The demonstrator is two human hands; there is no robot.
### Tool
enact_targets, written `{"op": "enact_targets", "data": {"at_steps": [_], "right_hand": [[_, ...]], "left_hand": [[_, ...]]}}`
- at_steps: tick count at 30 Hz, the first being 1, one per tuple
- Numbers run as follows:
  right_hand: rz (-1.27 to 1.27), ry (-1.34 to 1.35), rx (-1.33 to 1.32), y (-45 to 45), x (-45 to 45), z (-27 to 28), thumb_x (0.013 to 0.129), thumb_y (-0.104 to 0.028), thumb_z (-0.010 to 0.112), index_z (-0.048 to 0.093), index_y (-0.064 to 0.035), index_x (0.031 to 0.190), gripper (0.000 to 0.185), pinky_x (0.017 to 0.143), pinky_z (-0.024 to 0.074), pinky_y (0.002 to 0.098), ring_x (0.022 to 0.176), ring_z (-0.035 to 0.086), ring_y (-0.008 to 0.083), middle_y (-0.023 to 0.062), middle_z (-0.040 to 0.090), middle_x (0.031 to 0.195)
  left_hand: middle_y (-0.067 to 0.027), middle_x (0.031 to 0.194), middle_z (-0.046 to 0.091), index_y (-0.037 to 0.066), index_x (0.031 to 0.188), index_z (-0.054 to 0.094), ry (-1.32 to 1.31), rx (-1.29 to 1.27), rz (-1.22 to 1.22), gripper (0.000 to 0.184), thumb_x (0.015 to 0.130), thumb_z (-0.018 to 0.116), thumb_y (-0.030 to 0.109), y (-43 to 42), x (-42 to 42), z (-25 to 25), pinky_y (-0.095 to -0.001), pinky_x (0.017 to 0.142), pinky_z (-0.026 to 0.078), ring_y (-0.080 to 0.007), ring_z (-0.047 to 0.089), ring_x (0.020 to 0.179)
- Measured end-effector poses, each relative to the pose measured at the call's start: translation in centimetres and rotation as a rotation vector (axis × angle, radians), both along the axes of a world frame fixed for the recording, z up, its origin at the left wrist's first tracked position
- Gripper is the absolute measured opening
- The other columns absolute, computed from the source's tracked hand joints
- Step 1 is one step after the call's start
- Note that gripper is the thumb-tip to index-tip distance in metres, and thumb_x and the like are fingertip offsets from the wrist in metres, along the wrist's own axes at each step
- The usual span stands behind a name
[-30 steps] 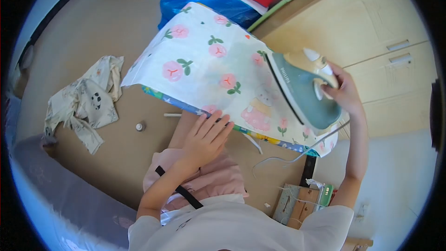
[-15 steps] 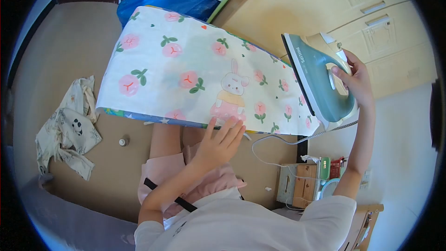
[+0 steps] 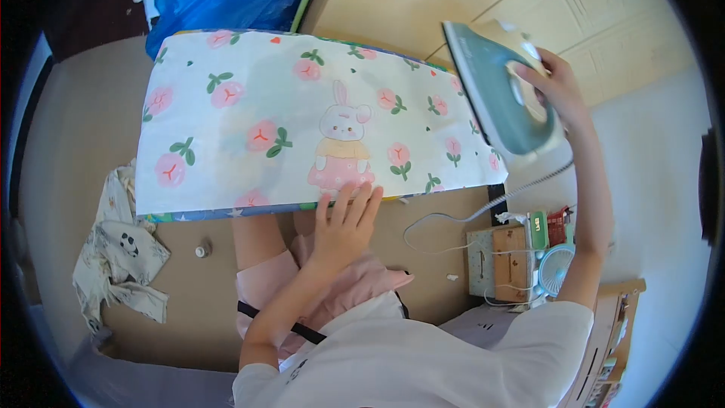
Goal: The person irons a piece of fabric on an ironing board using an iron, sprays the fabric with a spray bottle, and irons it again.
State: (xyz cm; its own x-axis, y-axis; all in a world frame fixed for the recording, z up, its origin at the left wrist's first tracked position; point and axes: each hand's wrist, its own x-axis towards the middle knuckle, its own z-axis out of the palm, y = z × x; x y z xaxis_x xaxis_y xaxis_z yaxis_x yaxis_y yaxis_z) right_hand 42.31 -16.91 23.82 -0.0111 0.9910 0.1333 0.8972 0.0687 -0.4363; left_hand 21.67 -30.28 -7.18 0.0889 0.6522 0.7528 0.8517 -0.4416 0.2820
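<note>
Upper right: my right hand (image 3: 565, 92) grips the iron (image 3: 497, 98), tilted, apparently clear of the printed cloth (image 3: 287, 102) lying flat mid-frame. My left hand (image 3: 341, 231), fingers loosely spread, touches the cloth's lower edge. Judged: between ironing strokes; the next calls for levelling the iron.

head camera looks forward and down at both hands (image 3: 345, 227).

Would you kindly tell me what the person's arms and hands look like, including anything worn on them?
Short white sleeves leave both forearms bare. The left hand and right hand are gloveless, and no watch or bracelet shows on either side.
</note>
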Motion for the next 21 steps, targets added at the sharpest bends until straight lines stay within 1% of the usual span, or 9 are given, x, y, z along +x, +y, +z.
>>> {"op": "enact_targets", "data": {"at_steps": [4,6,10,13,14,16,17,19,21], "right_hand": [[0.024,0.037,0.039,2.4,-2.4,-3.6,0.071,-0.031,0.073,0.059,-0.0023,0.111,0.051,0.047,0.0395,0.0189,0.057,0.051,0.0057,0.0026,0.061,0.077],[0.125,-0.075,-0.122,4.3,-3.0,-5.3,0.072,-0.031,0.072,0.06,-0.0026,0.109,0.048,0.057,0.0469,0.0245,0.069,0.059,0.0119,0.0079,0.064,0.081],[0.312,-0.141,-0.065,6.4,-4.1,-9.3,0.074,-0.028,0.072,0.058,0.0001,0.112,0.049,0.055,0.0457,0.0235,0.065,0.057,0.0107,0.0078,0.063,0.084],[0.39,-0.184,-0.122,6.6,-4.9,-11.2,0.076,-0.027,0.07,0.056,0.0008,0.113,0.048,0.076,0.0472,0.0313,0.082,0.061,0.0195,0.0132,0.065,0.092],[0.395,-0.182,-0.122,6.5,-4.9,-11.6,0.076,-0.027,0.07,0.056,0.0008,0.113,0.048,0.076,0.0472,0.0313,0.082,0.061,0.0195,0.0132,0.065,0.092],[0.455,-0.267,0.078,6.6,-4.2,-13.0,0.078,-0.03,0.068,0.054,-0.0001,0.115,0.05,0.063,0.0477,0.0272,0.069,0.059,0.0146,0.0094,0.063,0.083],[0.454,-0.259,0.062,6.4,-4.5,-12.8,0.078,-0.03,0.068,0.054,-0.0001,0.115,0.05,0.063,0.0477,0.0272,0.069,0.059,0.0146,0.0094,0.063,0.083],[0.228,0.107,-0.423,5.8,-5.4,-11.0,0.079,-0.039,0.064,0.055,-0.0038,0.113,0.05,0.052,0.0439,0.024,0.057,0.054,0.0108,0.0048,0.06,0.073],[0.227,0.15,-0.475,5.9,-5.5,-10.8,0.079,-0.04,0.063,0.056,-0.0036,0.11,0.048,0.047,0.0396,0.022,0.052,0.049,0.0078,0.0023,0.056,0.069]], "left_hand": [[0.0001,0.119,0.05,0.017,0.114,0.058,0.014,0.007,0.02,0.039,0.076,0.058,0.025,-0.4,-1.3,-0.5,-0.0484,0.1,0.019,-0.0231,0.039,0.116],[-0.0007,0.119,0.049,0.017,0.114,0.059,-0.008,-0.005,0.097,0.039,0.077,0.058,0.028,-0.6,-2.3,-0.6,-0.0489,0.101,0.016,-0.025,0.036,0.118],[-0.0016,0.12,0.049,0.019,0.113,0.06,0.013,-0.039,0.178,0.038,0.078,0.058,0.032,-0.7,-4.2,-0.5,-0.0496,0.101,0.014,-0.0265,0.035,0.119],[0.0009,0.121,0.05,0.025,0.113,0.06,0.005,-0.045,0.261,0.036,0.079,0.055,0.035,-0.5,-5.0,-1.2,-0.048,0.103,0.014,-0.0236,0.037,0.119],[0.0012,0.121,0.05,0.027,0.113,0.06,0.025,-0.043,0.272,0.036,0.079,0.056,0.036,-0.5,-5.1,-1.5,-0.0483,0.103,0.012,-0.0243,0.037,0.119],[0.0015,0.122,0.05,0.028,0.113,0.06,0.048,-0.058,0.284,0.035,0.079,0.056,0.037,-0.5,-5.2,-1.8,-0.0485,0.104,0.011,-0.0249,0.037,0.119],[0.0018,0.122,0.049,0.03,0.112,0.06,0.07,-0.048,0.293,0.035,0.078,0.056,0.037,-0.5,-5.3,-1.9,-0.0494,0.104,0.009,-0.0249,0.037,0.119],[0.0021,0.123,0.049,0.031,0.112,0.06,0.102,-0.044,0.294,0.035,0.078,0.057,0.037,-0.4,-5.4,-2.1,-0.0503,0.104,0.007,-0.0248,0.036,0.119],[0.0026,0.123,0.048,0.033,0.111,0.06,0.073,-0.012,0.299,0.035,0.077,0.057,0.037,-0.3,-5.2,-2.6,-0.0528,0.104,0.005,-0.0245,0.035,0.12]]}}
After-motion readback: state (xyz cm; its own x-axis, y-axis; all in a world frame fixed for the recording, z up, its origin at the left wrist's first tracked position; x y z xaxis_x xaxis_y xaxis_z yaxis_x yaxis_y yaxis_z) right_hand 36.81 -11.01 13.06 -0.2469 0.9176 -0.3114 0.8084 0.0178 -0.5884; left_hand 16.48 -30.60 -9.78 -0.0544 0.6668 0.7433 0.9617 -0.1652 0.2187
